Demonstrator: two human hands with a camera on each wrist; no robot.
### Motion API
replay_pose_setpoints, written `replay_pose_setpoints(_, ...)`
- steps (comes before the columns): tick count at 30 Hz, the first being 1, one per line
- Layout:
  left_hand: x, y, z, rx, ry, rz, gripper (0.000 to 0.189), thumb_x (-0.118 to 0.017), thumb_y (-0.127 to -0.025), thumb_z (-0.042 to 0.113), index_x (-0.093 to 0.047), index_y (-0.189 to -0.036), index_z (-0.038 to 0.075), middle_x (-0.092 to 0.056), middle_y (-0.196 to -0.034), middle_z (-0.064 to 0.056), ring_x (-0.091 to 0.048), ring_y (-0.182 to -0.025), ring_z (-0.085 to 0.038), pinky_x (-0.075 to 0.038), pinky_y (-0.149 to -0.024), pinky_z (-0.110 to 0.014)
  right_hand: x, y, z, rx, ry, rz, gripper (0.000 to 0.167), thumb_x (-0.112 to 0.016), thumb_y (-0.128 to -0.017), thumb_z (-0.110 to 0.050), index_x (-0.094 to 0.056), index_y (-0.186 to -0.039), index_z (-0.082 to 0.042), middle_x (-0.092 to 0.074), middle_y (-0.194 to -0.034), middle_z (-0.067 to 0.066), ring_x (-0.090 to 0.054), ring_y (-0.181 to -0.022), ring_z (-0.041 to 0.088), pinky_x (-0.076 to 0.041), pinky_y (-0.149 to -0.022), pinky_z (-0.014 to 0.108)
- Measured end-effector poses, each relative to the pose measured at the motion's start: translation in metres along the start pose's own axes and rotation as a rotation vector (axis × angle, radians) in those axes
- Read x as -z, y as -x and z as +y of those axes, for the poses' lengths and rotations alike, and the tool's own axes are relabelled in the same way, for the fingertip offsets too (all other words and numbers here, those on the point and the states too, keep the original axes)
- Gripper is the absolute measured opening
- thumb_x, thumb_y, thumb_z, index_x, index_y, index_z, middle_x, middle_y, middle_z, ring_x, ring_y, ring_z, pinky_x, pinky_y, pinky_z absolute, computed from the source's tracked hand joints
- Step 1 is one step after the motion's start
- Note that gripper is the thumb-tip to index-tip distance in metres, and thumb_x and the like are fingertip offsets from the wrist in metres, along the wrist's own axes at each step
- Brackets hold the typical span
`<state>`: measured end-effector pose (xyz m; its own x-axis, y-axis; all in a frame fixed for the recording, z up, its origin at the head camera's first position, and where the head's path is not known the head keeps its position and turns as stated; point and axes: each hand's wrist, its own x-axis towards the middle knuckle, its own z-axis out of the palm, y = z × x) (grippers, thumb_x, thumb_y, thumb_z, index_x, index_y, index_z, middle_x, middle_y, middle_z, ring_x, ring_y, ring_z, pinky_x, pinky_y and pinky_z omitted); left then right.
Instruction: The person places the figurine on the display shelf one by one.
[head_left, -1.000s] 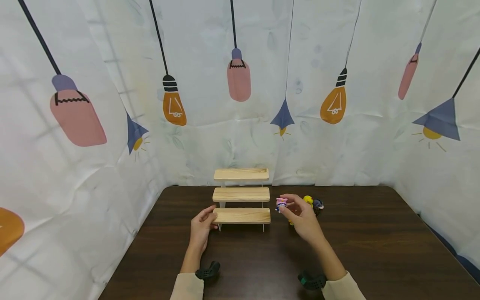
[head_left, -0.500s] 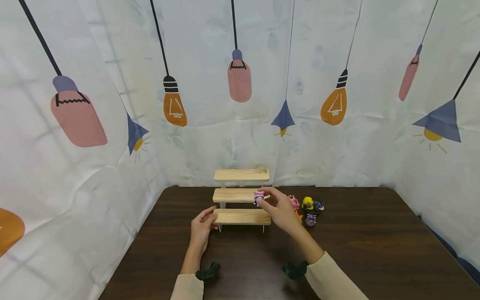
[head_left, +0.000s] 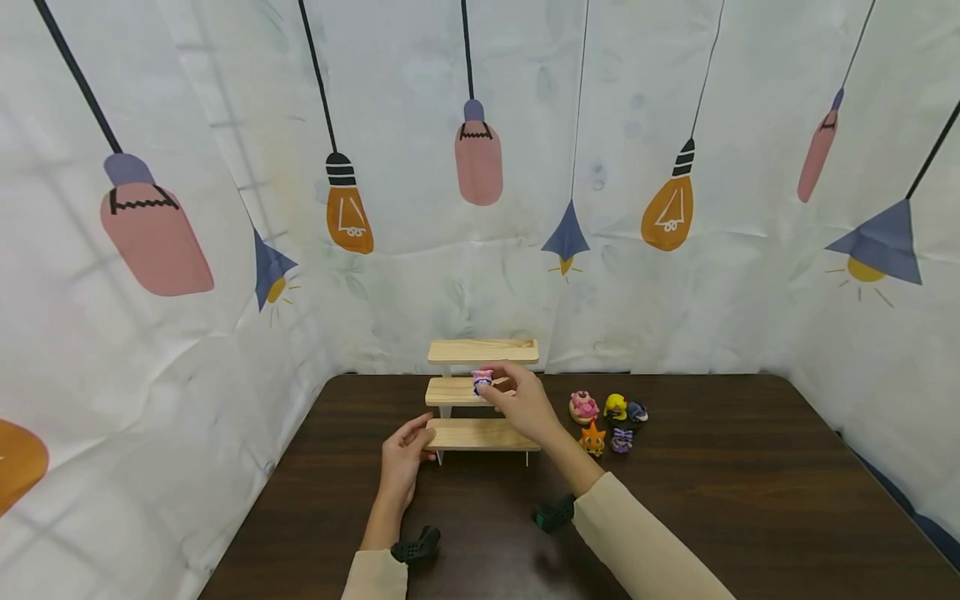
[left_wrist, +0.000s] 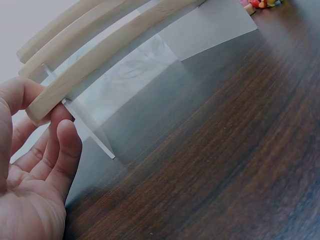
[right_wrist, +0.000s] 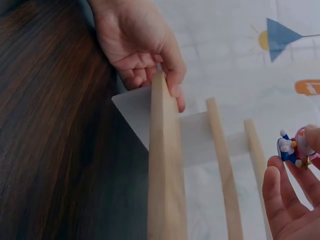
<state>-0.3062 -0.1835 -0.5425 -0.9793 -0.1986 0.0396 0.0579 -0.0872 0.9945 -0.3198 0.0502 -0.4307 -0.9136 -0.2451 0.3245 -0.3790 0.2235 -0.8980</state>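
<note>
A three-tier display stand has wooden shelves on clear side panels. My left hand (head_left: pixel 401 454) grips the left end of its bottom shelf (head_left: pixel 480 434), thumb on top and fingers beneath, as the left wrist view shows. My right hand (head_left: pixel 525 410) pinches a small pink-and-blue figurine (head_left: pixel 482 382) between thumb and fingers. In the head view the figurine overlaps the middle shelf (head_left: pixel 446 391), left of the shelf's right end. The right wrist view has the figurine (right_wrist: pixel 292 148) held beyond the top shelf (right_wrist: pixel 256 155). Nothing stands on the top shelf (head_left: pixel 483 352).
Right of the stand, several figurines sit grouped on the dark wooden table (head_left: pixel 720 492): a pink one (head_left: pixel 583 407), an orange one (head_left: pixel 592 439), a yellow one (head_left: pixel 616 407), a purple one (head_left: pixel 622 440) and a dark blue-grey one (head_left: pixel 637 412). A lamp-patterned cloth (head_left: pixel 420 292) hangs behind.
My right hand has carried the pink-and-blue figurine leftward from beside the stand to over the middle shelf, uncovering the grouped figurines. My left hand has kept its grip on the bottom shelf.
</note>
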Motion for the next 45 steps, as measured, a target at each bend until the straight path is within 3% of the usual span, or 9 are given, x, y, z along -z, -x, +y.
replay_pose_setpoints(9,0.001,-0.001,0.001,0.002,0.014,0.005,0.036,-0.068,-0.097,0.01,-0.067,-0.133,0.002,-0.071,-0.095,-0.001,-0.065,-0.073,-0.011,-0.058,-0.063,-0.025,-0.02,-0.017,0.009,-0.011,0.035,-0.006,0.034,-0.071,-0.098,-0.025,-0.067,-0.131,-0.018,-0.07,-0.119,0.008,-0.069,-0.098,0.023,-0.062,-0.072,0.033)
replay_pose_setpoints(18,0.003,0.002,0.002,0.02,0.011,-0.004,0.039,-0.068,-0.098,0.012,-0.065,-0.135,0.002,-0.072,-0.098,-0.001,-0.065,-0.073,-0.01,-0.058,-0.065,-0.025,-0.04,-0.029,0.012,-0.029,0.122,-0.008,0.036,-0.072,-0.097,-0.024,-0.067,-0.131,-0.012,-0.072,-0.117,0.008,-0.07,-0.104,0.026,-0.06,-0.086,0.038)
replay_pose_setpoints(27,0.002,0.002,0.002,0.023,0.01,-0.006,0.04,-0.069,-0.098,0.014,-0.065,-0.136,0.003,-0.073,-0.1,-0.001,-0.065,-0.072,-0.011,-0.058,-0.065,-0.026,-0.054,-0.036,0.009,-0.07,0.226,0.03,0.033,-0.072,-0.097,-0.022,-0.069,-0.129,-0.015,-0.073,-0.111,0.005,-0.069,-0.099,0.021,-0.058,-0.083,0.036)
replay_pose_setpoints(35,0.0,0.001,0.002,0.024,0.011,-0.013,0.042,-0.069,-0.098,0.013,-0.062,-0.138,0.001,-0.073,-0.099,0.002,-0.065,-0.072,-0.011,-0.058,-0.064,-0.026,-0.056,-0.038,0.01,-0.099,0.268,0.047,0.035,-0.071,-0.098,-0.025,-0.067,-0.132,-0.017,-0.073,-0.111,0.004,-0.067,-0.097,0.018,-0.057,-0.08,0.034)
replay_pose_setpoints(45,0.0,0.001,0.001,0.012,0.013,0.003,0.037,-0.069,-0.097,0.012,-0.066,-0.133,0.002,-0.073,-0.098,-0.002,-0.065,-0.072,-0.01,-0.058,-0.064,-0.024,-0.044,-0.027,0.014,-0.105,0.177,0.017,0.042,-0.07,-0.098,-0.027,-0.062,-0.137,-0.014,-0.071,-0.12,0.005,-0.067,-0.104,0.021,-0.059,-0.087,0.037)
